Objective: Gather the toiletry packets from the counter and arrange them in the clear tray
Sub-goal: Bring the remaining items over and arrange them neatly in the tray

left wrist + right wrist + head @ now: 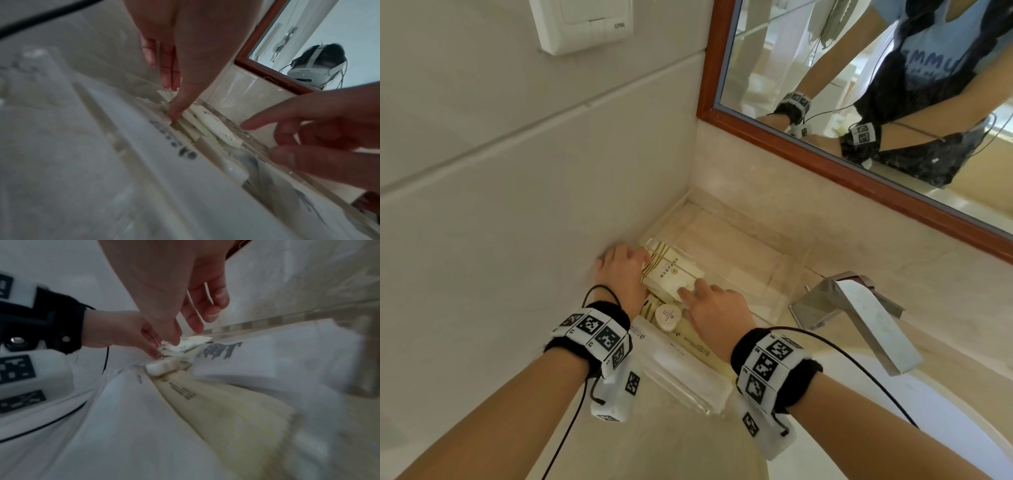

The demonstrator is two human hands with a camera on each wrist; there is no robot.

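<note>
While the clear rectangular plastic tray sits in the counter corner against the tiled wall, my left hand pinches the striped end of a cream toiletry packet with gold stripes lying inside it. My right hand rests relaxed, fingertips on the packet's near end.

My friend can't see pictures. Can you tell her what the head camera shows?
Two hands, left hand and right hand, set a cream packet with gold stripes into a clear tray in a bathroom counter's corner. A chrome tap and wood-framed mirror are nearby.
</note>
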